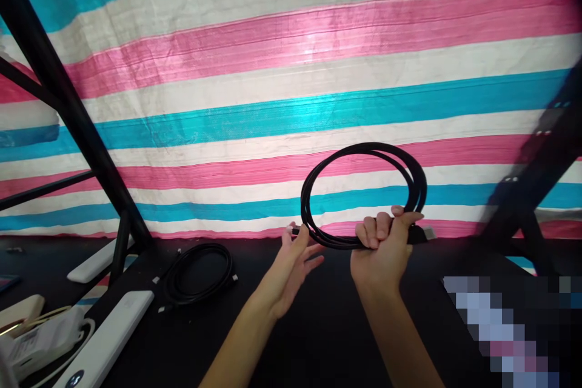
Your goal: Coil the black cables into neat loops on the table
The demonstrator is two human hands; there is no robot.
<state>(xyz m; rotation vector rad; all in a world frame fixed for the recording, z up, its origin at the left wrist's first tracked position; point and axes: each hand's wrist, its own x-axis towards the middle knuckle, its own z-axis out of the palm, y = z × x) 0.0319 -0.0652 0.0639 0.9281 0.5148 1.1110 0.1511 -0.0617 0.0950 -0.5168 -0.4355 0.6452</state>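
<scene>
A black cable (421, 182) is wound into a loose coil and held up above the dark table. My right hand (382, 254) is closed around the lower right of the coil, with a connector (428, 233) sticking out beyond the fist. At the coil's lower left, my left hand (288, 276) pinches a small plug end between thumb and forefinger, its other fingers stretched out. Left of my hands, a second coiled black cable (228, 276) lies on the table (309, 339), with several light-coloured plug ends showing around it.
Black metal frame posts (68, 103) slant at left and right. Behind the table hangs a striped pink, blue and white tarp (318, 115). On the left lie a long white bar (109, 336), another white bar (95, 262) and a white box with a cord (45, 342). The lower right is pixelated.
</scene>
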